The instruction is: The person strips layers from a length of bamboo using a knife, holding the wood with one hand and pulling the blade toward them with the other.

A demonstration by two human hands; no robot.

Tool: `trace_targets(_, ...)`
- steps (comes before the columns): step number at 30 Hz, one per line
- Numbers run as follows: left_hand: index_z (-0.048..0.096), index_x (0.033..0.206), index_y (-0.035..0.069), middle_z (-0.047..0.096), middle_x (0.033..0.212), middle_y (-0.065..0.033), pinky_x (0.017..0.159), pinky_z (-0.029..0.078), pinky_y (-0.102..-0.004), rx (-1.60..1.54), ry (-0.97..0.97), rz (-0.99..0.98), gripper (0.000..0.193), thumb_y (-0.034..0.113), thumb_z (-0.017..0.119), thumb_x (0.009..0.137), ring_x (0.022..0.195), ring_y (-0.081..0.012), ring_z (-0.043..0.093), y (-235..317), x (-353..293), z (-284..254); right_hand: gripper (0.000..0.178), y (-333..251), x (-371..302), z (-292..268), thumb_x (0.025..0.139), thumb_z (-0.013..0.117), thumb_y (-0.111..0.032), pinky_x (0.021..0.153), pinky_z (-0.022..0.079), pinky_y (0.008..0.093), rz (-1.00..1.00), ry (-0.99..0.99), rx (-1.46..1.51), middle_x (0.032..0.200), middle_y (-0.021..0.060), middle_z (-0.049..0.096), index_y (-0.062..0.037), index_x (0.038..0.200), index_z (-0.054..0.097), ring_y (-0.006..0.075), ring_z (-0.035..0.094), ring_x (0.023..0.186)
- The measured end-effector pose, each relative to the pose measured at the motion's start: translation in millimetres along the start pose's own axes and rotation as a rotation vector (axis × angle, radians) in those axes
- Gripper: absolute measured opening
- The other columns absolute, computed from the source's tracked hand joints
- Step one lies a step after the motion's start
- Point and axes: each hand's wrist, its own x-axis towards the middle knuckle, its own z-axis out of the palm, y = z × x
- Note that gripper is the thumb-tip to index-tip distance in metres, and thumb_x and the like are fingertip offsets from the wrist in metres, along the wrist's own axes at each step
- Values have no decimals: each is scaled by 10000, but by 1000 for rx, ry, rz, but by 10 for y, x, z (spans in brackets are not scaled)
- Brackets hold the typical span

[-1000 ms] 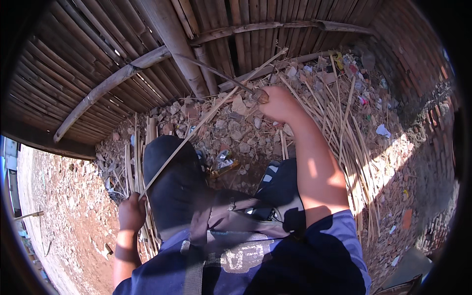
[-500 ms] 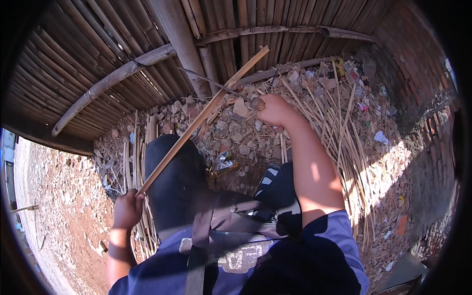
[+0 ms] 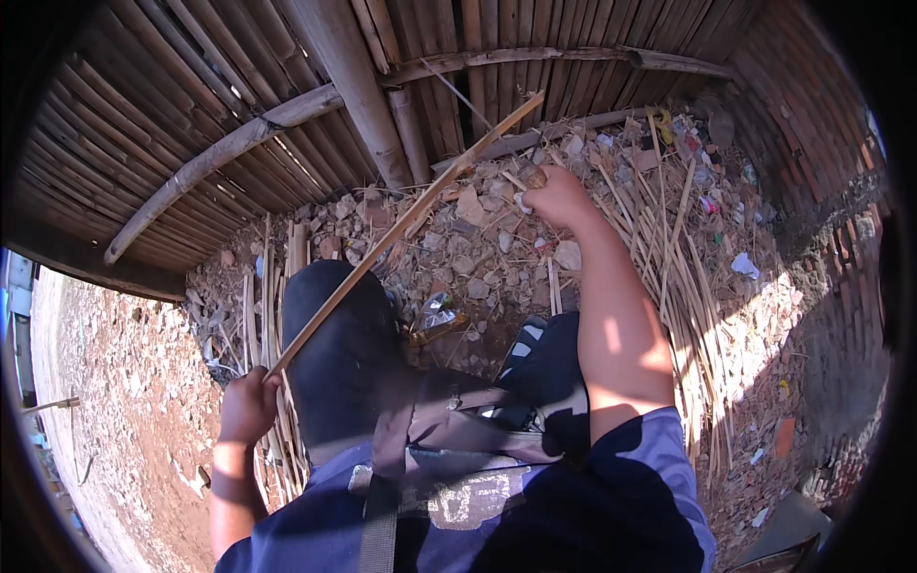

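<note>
My left hand (image 3: 250, 406), low on the left, is closed around the near end of a long split-bamboo strip (image 3: 401, 229). The strip slants up and away to the right, passing over my dark-clad knee. Farther off, my right hand (image 3: 559, 201) grips a long knife by its brown handle (image 3: 530, 178). The knife's thin blade (image 3: 460, 95) points up and to the left, crossing the strip near its far end. Whether the edge touches the strip, I cannot tell. A short pale sliver shows beside the handle.
Rubble and litter (image 3: 468, 258) cover the ground ahead. Bundles of bamboo strips (image 3: 683, 315) lie to the right, and more strips (image 3: 272, 286) to the left. A bamboo-slat wall (image 3: 239, 162) with a thick post (image 3: 353, 86) stands ahead; a brick wall (image 3: 831, 191) rises at the right.
My right hand has moved a little right and toward the far end of the strip, and the blade has turned steeper. The strip's far end has shifted slightly right. My left hand stays put.
</note>
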Motion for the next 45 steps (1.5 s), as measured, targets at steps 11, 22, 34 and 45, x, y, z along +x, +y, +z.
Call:
trace_targets(11, 609, 834, -23, 559, 635, -63, 587, 431, -348, -517, -277, -134, 461, 383, 562, 1047, 638, -141, 506, -78, -161, 146, 389, -405, -428, 62, 713, 694, -162, 825, 534, 449, -325, 8, -303, 931, 191, 715, -44, 1083, 697, 397, 685, 917)
trace_targets(22, 584, 847, 89, 468, 579, 40, 435, 310, -247, -1024, -688, -454, 422, 473, 587, 1022, 463, -69, 392, -136, 53, 33, 334, -325, -160, 439, 701, 704, -171, 851, 544, 469, -196, -30, -230, 938, 212, 699, -66, 1018, 709, 396, 679, 951)
trace_targets(34, 599, 855, 95, 447, 530, 35, 390, 251, -244, -1188, -733, -431, 387, 448, 610, 1013, 400, -77, 363, -211, 62, 136, 249, -200, -2, 656, 756, 659, -170, 762, 531, 469, -306, -85, -247, 862, 212, 698, -52, 974, 682, 410, 673, 859)
trace_targets(45, 572, 846, 105, 452, 559, 49, 419, 286, -244, -1089, -687, -406, 414, 481, 584, 1018, 438, -72, 386, -303, 14, 230, 333, -370, -139, 836, 740, 694, -202, 783, 548, 447, -349, -98, -295, 926, 176, 728, -92, 1053, 719, 359, 704, 867)
